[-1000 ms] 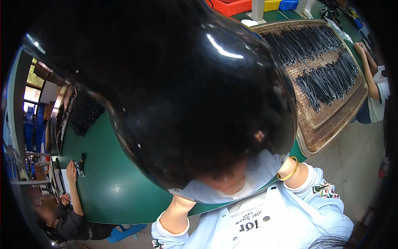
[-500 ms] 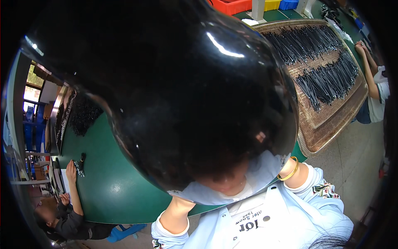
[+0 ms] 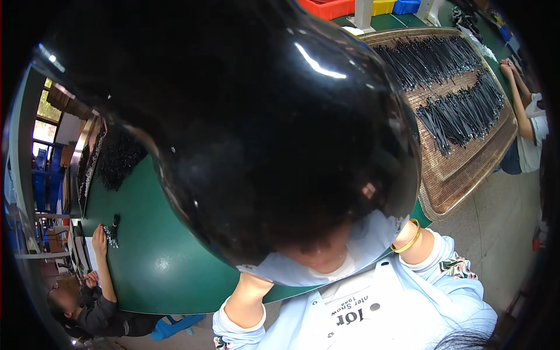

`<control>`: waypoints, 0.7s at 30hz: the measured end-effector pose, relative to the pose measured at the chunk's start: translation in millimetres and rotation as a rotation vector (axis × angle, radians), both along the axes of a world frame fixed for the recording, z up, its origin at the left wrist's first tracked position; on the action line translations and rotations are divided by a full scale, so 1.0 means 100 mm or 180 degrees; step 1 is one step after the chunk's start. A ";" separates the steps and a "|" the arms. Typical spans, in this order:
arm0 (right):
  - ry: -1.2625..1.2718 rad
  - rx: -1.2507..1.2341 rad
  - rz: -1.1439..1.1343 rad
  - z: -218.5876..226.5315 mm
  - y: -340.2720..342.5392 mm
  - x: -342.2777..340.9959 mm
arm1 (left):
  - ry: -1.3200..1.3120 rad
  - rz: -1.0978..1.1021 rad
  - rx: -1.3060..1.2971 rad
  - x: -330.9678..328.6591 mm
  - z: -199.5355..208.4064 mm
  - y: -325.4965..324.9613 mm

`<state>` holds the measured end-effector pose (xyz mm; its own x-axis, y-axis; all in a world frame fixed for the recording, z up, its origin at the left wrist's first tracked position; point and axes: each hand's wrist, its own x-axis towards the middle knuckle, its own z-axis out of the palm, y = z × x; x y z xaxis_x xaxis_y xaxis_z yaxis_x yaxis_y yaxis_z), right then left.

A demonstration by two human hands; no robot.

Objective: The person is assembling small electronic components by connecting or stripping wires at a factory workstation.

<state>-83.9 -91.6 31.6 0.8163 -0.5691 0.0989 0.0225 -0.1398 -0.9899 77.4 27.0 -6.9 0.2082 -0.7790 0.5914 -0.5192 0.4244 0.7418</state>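
Observation:
A large, glossy black rounded object, close to the camera, fills the middle of the head view and covers the work area. My left forearm and my right forearm, with a gold bracelet at the wrist, both pass behind its lower edge. Both of my hands are hidden there, so what they hold or touch does not show. Nearest to my right arm is a brown mesh tray, where thin black strips with shiny tips lie in two rows.
Left of the black object spreads a green table with a dark heap of strips. At its left edge a co-worker's hand touches a small black bundle. Another person is beyond the tray. Red bins stand at the back.
The black object's outline has shifted very slightly to the right. My forearms and the tray look the same.

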 end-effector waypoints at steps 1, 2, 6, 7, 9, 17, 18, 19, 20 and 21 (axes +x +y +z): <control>0.0000 -0.0003 0.0002 -0.01 0.01 0.00 | 0.0455 -0.0157 0.0126 0.03 -0.04 0.05; -0.0128 -0.0163 -0.0071 -0.03 0.02 0.00 | 0.0910 -0.0313 0.0251 0.04 -0.05 0.07; -0.0165 -0.0079 -0.0081 -0.03 0.02 0.01 | 0.1388 -0.0865 -0.0049 -0.05 0.13 0.03; -0.0162 -0.0082 -0.0088 -0.04 0.02 0.00 | 0.1641 -0.1014 -0.0101 -0.05 0.14 0.00; -0.0317 -0.0696 -0.0170 -0.08 0.00 -0.01 | 0.1896 -0.1170 -0.0154 -0.06 0.13 -0.02; -0.0212 -0.0526 -0.0081 -0.04 0.01 0.00 | 0.2549 -0.1239 0.0166 -0.05 0.20 -0.01; -0.0152 -0.0526 -0.0036 -0.03 0.01 0.00 | 0.2547 -0.1235 0.0166 -0.04 0.20 0.00; -0.0151 -0.0526 -0.0036 -0.03 0.01 0.00 | 0.2681 -0.1174 0.0214 -0.04 0.20 0.00; -0.0151 -0.0668 -0.0052 -0.04 0.01 0.00 | 0.2815 -0.1112 0.0262 -0.03 0.20 0.01; -0.0151 -0.0810 -0.0068 -0.05 0.01 0.00 | 0.2816 -0.1112 0.0262 -0.04 0.20 0.01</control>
<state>-84.4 -90.8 26.8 0.7953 -0.5381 0.2791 0.0625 -0.3853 -0.9207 73.4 27.5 13.4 0.3014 -0.9140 0.2716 0.3907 0.3782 0.8392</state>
